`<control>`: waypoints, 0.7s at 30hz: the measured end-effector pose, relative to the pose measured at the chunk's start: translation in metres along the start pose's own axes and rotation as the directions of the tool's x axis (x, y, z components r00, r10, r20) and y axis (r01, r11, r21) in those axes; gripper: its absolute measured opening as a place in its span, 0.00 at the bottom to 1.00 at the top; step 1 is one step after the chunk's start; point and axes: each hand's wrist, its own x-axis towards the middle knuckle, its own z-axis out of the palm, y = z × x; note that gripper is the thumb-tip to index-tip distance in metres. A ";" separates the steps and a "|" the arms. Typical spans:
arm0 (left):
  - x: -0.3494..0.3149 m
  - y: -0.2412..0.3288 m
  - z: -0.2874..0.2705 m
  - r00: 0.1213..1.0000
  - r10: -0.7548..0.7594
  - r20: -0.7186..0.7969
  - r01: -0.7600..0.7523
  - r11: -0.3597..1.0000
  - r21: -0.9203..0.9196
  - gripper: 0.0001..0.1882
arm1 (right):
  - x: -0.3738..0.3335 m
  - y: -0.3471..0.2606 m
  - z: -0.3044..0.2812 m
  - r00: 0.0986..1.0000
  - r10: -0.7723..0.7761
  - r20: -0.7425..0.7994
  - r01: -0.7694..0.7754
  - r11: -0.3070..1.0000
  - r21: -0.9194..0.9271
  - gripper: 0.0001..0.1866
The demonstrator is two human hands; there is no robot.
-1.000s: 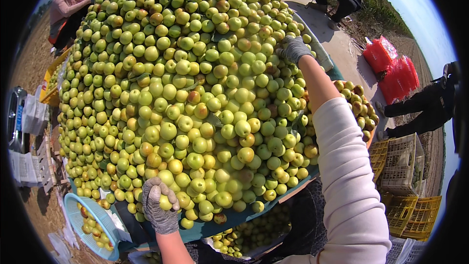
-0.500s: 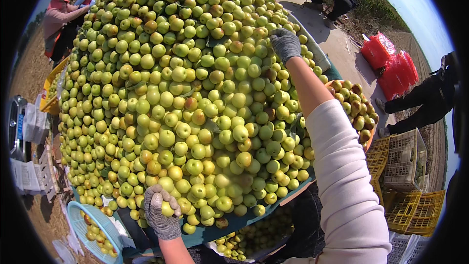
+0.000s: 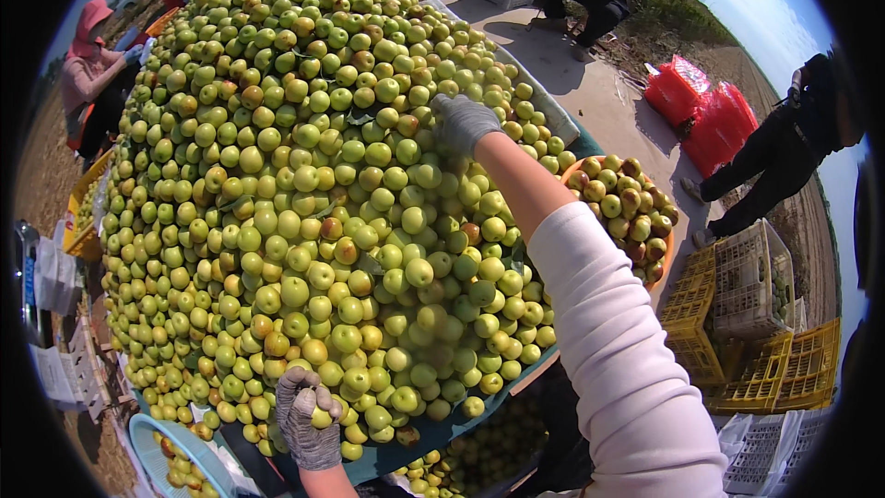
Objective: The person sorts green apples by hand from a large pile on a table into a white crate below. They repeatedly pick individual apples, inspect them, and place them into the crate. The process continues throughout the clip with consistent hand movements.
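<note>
A large heap of small yellow-green fruits (image 3: 295, 180), which look like jujubes, some with brown-red patches, fills the middle of the view. At the heap's near edge, my left hand (image 3: 307, 426), in a grey glove, is closed with its fingers curled around one green jujube (image 3: 322, 418). My right hand (image 3: 466, 124), in a matching glove, lies over the upper right part of the heap, back upward. Its fingertips point down into the fruit and are partly hidden, so what they hold, if anything, does not show.
A basin of browner fruit (image 3: 627, 207) stands right of the heap, a light blue basket (image 3: 175, 438) at near left. Yellow crates (image 3: 691, 295) and red bags (image 3: 724, 129) are farther right. One person (image 3: 90, 83) sits at left; others are at far right.
My right hand has swept left across the heap from its right edge. My left hand stays near the front edge, still around a jujube. The whole view has shifted slightly.
</note>
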 end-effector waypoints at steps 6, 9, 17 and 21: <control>-0.003 -0.003 0.017 0.937 -0.156 0.313 0.203 0.971 -0.124 0.24 | -0.117 -0.065 0.001 0.920 -0.269 -0.286 0.392 0.649 0.652 0.16; -0.014 -0.011 0.028 0.915 -0.286 0.284 0.348 0.916 -0.201 0.35 | -0.203 -0.119 0.001 0.803 -0.528 -0.275 0.525 0.410 0.746 0.18; -0.035 0.007 0.028 0.985 -0.103 0.141 0.149 0.920 -0.364 0.42 | -0.292 -0.186 -0.007 0.510 -0.773 -0.377 0.828 0.321 0.460 0.23; -0.038 0.042 -0.004 0.863 0.070 0.501 0.282 0.757 -0.590 0.35 | -0.313 -0.155 -0.003 0.515 -0.770 -0.378 0.836 0.354 0.419 0.28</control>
